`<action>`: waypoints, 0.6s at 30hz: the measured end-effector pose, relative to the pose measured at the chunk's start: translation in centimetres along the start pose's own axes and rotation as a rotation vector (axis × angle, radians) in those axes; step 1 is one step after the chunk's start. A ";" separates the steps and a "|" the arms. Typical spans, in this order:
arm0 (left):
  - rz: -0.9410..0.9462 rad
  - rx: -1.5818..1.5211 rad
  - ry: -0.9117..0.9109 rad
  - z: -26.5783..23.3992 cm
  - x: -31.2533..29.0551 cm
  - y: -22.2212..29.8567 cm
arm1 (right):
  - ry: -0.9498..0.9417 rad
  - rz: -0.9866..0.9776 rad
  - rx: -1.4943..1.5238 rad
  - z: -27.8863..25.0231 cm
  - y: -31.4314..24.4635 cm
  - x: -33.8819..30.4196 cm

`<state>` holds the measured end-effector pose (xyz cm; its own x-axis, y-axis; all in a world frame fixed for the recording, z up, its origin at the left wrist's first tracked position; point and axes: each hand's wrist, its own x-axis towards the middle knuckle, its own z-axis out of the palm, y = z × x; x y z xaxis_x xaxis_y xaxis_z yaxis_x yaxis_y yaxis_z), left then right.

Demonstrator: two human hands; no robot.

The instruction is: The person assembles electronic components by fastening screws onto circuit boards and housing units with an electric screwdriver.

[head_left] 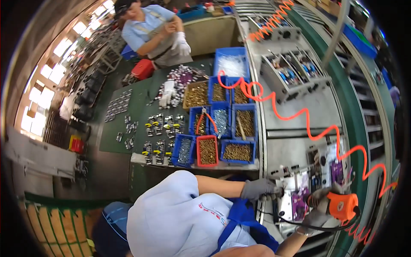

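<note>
My left hand (pixel 259 189), in a grey glove, is closed at the left edge of a metal housing (pixel 291 182). Its fingertips meet a small dark part there, too small to make out. My right hand (pixel 317 214), also gloved, is wrapped around an orange-and-black power screwdriver (pixel 343 206), which lies sideways over the housing's right side. A black cable loops from its rear end back across the work. Purple circuit boards (pixel 299 203) show inside the metal housing, between my two hands. The tool's tip is hard to see against the dark glove.
Left of the conveyor (pixel 280 122), blue bins (pixel 238 154) and a red bin (pixel 207 150) hold screws and small fittings; red-handled pliers (pixel 205 120) lie across them. Small assemblies (pixel 159 147) stand on the green bench. An orange coiled hose (pixel 306 113) hangs overhead. A co-worker (pixel 150 32) stands across the bench.
</note>
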<state>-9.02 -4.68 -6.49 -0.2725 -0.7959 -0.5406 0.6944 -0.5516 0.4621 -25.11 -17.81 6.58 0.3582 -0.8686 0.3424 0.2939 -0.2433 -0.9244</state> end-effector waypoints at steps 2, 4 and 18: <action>0.021 -0.020 0.035 -0.1 -0.7 0.4 | -0.061 0.026 0.099 0.3 -0.1 1.0; 0.064 -0.099 -0.005 -0.4 -1.5 0.5 | -0.010 -0.005 0.155 0.7 0.4 1.4; 0.050 -0.237 -0.027 2.2 1.5 1.3 | -0.542 -0.374 0.480 -3.6 -6.2 0.6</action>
<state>-10.01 -7.10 -5.17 -0.2495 -0.8289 -0.5007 0.8435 -0.4400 0.3080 -29.89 -18.37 11.86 0.5043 -0.4071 0.7616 0.7828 -0.1569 -0.6022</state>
